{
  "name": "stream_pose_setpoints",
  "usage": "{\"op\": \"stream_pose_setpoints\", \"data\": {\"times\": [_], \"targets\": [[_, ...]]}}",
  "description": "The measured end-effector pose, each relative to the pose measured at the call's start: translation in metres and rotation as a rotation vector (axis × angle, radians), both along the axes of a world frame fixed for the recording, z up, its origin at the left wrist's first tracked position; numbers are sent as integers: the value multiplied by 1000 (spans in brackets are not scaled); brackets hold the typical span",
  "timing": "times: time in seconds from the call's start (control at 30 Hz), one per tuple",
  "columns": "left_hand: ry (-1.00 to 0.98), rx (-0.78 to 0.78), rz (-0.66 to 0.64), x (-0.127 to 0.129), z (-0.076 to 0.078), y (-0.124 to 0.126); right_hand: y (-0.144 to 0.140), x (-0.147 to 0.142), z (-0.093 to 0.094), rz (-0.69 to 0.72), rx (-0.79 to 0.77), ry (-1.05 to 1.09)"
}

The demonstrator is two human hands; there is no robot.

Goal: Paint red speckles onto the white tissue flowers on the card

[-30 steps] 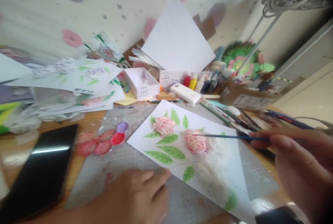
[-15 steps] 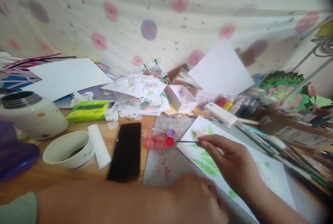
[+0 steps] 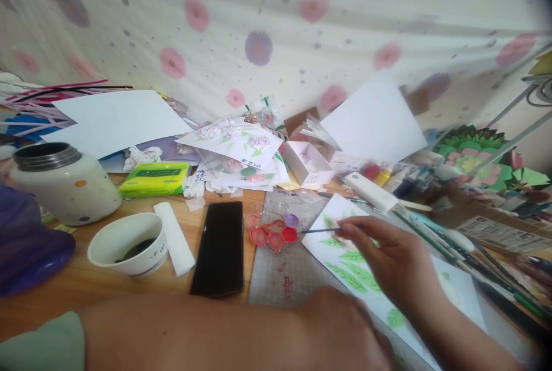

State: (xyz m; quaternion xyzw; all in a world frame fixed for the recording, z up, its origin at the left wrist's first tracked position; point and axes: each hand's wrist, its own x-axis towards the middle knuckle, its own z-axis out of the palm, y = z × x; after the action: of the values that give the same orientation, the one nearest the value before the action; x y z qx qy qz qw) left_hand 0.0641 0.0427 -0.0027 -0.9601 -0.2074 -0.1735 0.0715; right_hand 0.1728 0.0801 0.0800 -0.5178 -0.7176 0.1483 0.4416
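Home craft desk — paint palette (image 3: pixel 275 234), paint bottles (image 3: pixel 379 174), floral paintings (image 3: pixel 235 140), flower-print curtain (image 3: pixel 259 26) behind

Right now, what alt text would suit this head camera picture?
The right hand holds a thin paintbrush, its tip at the red well of a small palette, above a leaf painting. The left hand rests on the grey cutting mat.

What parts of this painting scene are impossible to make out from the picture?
Head view only:
- Painted sheet: its middle is covered by the right hand; its near corner is cut off by the bottom edge.
- Left hand: fingers cut off by the bottom edge, so what it touches is unclear.
- Brush: its tip at the red paint palette is too small to tell if it touches.
- Cup: the dark contents are unclear.
- Paint bottles: blurred.
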Motion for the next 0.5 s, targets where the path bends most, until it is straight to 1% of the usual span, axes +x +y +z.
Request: {"op": "stream_pose_setpoints", "data": {"times": [0.1, 0.2, 0.3, 0.4, 0.5], "targets": [[49, 16, -18, -4, 6, -1, -5, 23, 15, -165, -19, 133], [64, 14, -20, -11, 10, -4, -12, 63, 28, -270, -33, 246], [37, 0, -19, -17, 10, -4, -26, 104, 36, -373, -7, 274], [-6, -11, 0, -20, 8, -3, -43, 134, 39, -489, 9, 261], [-33, -18, 23, -22, 8, -4, -52, 153, 31, -567, 27, 177]]}}
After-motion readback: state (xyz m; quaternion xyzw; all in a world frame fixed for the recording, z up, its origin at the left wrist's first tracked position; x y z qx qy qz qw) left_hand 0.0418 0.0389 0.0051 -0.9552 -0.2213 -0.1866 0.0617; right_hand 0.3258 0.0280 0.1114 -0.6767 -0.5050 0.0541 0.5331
